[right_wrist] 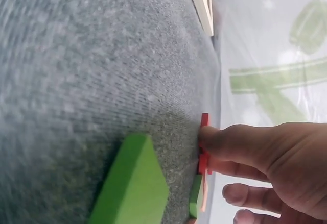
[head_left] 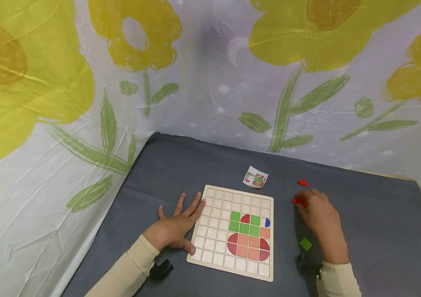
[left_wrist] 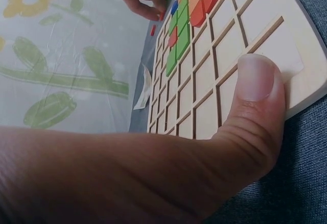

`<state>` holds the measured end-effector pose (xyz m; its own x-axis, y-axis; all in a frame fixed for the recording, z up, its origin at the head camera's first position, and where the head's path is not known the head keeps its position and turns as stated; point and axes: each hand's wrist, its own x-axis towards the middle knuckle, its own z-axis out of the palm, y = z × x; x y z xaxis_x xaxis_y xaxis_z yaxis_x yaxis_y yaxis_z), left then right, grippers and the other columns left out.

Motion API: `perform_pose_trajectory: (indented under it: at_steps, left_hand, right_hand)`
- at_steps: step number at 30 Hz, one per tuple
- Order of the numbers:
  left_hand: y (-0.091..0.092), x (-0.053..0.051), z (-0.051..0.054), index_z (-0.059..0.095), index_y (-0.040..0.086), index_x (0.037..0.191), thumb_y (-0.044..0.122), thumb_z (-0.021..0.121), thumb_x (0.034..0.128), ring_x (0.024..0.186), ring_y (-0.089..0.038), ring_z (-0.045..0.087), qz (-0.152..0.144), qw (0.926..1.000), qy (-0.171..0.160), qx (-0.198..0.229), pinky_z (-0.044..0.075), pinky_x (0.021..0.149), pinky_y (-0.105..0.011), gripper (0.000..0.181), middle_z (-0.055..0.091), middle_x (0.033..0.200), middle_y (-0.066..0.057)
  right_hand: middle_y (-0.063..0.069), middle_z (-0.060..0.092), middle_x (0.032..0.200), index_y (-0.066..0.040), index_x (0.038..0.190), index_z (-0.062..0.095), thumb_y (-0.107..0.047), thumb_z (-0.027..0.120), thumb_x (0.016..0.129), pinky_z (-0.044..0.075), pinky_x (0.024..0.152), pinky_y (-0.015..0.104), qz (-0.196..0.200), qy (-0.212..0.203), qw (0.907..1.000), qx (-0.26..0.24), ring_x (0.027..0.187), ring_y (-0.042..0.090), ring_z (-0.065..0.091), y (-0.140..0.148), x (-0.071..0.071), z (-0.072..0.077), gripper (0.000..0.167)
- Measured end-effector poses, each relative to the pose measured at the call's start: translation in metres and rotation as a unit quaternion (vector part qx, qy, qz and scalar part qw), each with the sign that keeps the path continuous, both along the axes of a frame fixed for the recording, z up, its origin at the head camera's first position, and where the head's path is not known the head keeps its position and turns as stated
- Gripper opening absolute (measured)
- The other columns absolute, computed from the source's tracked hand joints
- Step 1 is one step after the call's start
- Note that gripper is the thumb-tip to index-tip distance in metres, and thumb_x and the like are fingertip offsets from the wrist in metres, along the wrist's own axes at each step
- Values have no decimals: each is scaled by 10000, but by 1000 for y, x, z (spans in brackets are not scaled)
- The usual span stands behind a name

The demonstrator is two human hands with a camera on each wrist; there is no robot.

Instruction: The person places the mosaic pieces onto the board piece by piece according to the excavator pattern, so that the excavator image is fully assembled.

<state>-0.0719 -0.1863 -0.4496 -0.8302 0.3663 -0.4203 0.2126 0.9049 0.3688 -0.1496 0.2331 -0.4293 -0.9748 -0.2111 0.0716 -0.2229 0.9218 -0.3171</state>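
Observation:
A wooden grid board (head_left: 210, 235) lies on the dark cloth, with green, red, salmon and blue pieces set in its right part. My left hand (head_left: 175, 231) is spread at the board's left edge; its thumb (left_wrist: 255, 86) rests on the rim near a corner. To the right of the board, my right hand (head_left: 323, 218) pinches a red piece (head_left: 299, 201) between thumb and finger, low at the cloth. Beside those fingers are another red piece (right_wrist: 203, 164) and a green piece (right_wrist: 195, 196), partly hidden in the head view. Nearer the wrist lies a green square (head_left: 305, 244).
A small printed pattern card (head_left: 256, 177) lies behind the board. Beyond the right hand sits a loose red piece (head_left: 302, 182). A flowered curtain (head_left: 203, 82) hangs along the back and left of the dark table (head_left: 381, 231).

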Motion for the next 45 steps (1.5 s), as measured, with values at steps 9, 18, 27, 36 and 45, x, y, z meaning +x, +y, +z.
perform_pose_trajectory:
  at_steps: [9, 18, 27, 36, 45]
  left_hand:
    - [-1, -3, -8, -86, 367, 1699, 534, 949, 632, 1586, -401, -248, 79, 9999, -63, -48, -21, 1009, -946, 1497, -244, 1745, 100]
    - [2, 1, 8, -96, 336, 1704, 520, 952, 659, 1594, -391, -239, 50, 9998, -162, -78, -24, 997, -953, 1491, -246, 1749, 87]
    - [3, 1, 10, -105, 339, 1701, 537, 946, 657, 1594, -392, -242, 83, 9998, -175, -51, -38, 982, -958, 1495, -240, 1751, 85]
    - [6, 5, 23, -79, 312, 1711, 498, 947, 678, 1605, -401, -204, 113, 9995, -285, -104, -17, 1018, -943, 1468, -213, 1763, 62]
    - [11, 7, 36, 18, 248, 1726, 479, 951, 672, 1615, -418, -149, 158, 9994, -198, -223, 43, 1040, -935, 1426, -127, 1784, 14]
  right_hand:
    - [159, 678, 1034, -4, 1118, 742, -116, 817, 895, 555, 721, 543, 98, -309, 9995, -48, 882, 309, 612, -5, -2, 2, 261]
    - [124, 684, 1033, -28, 1083, 771, -174, 816, 901, 578, 681, 444, 794, 285, 9962, -237, 926, 287, 643, -45, 7, 5, 238]
    - [49, 664, 1027, -93, 1060, 760, -211, 847, 905, 552, 694, 366, 1617, 239, 9856, -429, 915, 213, 602, -108, 13, 9, 213]
    - [18, 680, 1006, -124, 1044, 772, -211, 874, 900, 536, 660, 311, 1902, -47, 9816, -133, 889, 172, 607, -134, 15, 5, 197]
    - [1, 681, 993, -167, 1057, 815, -163, 891, 877, 544, 691, 282, 1936, -56, 9811, -44, 855, 137, 593, -138, 15, 5, 196]
